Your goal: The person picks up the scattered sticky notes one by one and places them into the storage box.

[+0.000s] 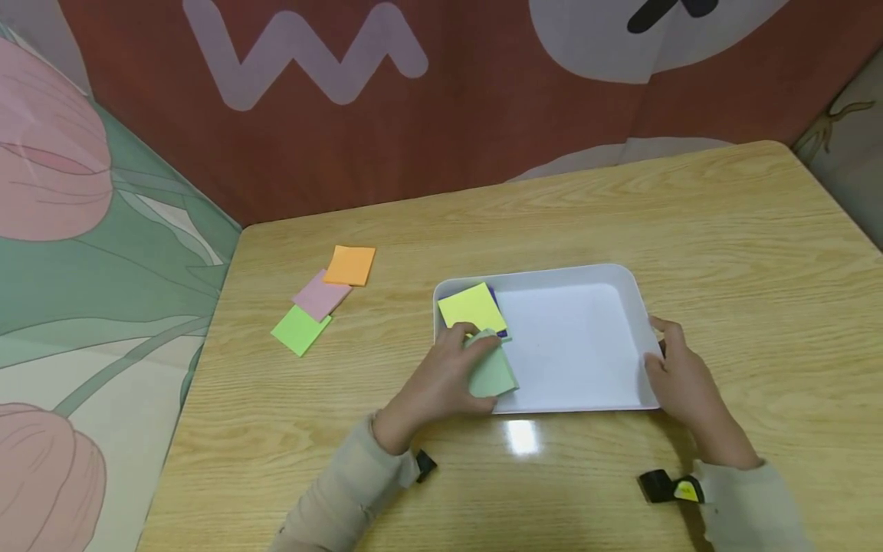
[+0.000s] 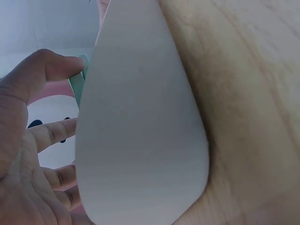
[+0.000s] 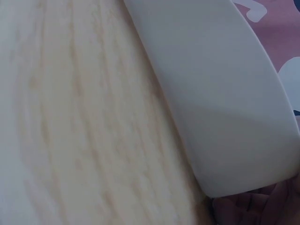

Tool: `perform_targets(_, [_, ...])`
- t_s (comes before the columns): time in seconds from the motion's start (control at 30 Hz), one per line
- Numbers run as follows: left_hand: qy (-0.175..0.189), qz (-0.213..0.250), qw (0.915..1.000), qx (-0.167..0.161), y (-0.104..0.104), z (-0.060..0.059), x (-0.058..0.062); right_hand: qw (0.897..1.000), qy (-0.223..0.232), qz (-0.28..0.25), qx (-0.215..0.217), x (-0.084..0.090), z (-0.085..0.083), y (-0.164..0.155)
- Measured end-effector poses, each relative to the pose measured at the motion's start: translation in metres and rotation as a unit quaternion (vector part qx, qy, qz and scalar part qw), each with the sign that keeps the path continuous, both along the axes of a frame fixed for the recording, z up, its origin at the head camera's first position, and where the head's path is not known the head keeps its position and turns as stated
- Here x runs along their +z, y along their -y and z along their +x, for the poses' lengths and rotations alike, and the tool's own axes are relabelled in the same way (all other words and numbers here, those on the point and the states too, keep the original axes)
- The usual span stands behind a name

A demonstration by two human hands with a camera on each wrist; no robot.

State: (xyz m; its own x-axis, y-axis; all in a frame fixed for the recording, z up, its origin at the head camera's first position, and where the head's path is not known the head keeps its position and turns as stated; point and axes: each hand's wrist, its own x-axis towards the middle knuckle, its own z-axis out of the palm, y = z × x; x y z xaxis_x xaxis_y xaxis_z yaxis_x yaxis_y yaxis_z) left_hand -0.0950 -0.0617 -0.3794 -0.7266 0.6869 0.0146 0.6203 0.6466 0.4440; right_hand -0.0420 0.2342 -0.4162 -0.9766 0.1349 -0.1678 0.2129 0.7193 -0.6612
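Tray (image 1: 566, 345), white and shallow, sits on a wood-grain table (image 1: 262, 429) with a person's hands at both ends. The work appears to be partway through: at the tray's far left corner, a yellow pad (image 1: 472, 305) of square paper covers most of a dark purple one (image 1: 502, 334), and a pale green pad (image 1: 493, 376) is in hand at the near left. Three more pads lie outside, well to the left, in an overlapping row: bright green (image 1: 301, 330) nearest, pink (image 1: 321, 297) in the middle, orange (image 1: 350, 266) farthest. If all belong together, those three remain to be dealt with, and the pale green one is in progress. The left hand (image 1: 447, 377) is partly closed, its thumb and fingers bent around the pale green pad, gripping it over the tray; whether the pad touches the tray floor cannot be told. The right hand (image 1: 686, 383) grasps the tray's right edge, with fingers against the outer wall and thumb at the rim.
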Motion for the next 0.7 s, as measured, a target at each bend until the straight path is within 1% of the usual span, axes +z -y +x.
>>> perform_targets(0.23, [-0.006,-0.014,0.9999,-0.007,-0.0013,-0.0012,-0.0024,1.000,-0.002,-0.001,0.003,0.0000,0.0002,-0.0008])
perform_targets(0.6, [0.019,-0.049,0.9986,-0.003,-0.0032,-0.0019,-0.0052,1.000,0.000,0.000,0.002,-0.0007,0.0005,-0.0008])
perform_targets(0.7, [0.020,-0.054,0.9983,-0.005,-0.0036,-0.0025,-0.0057,1.000,0.003,0.000,0.000,-0.0011,0.0008,-0.0005])
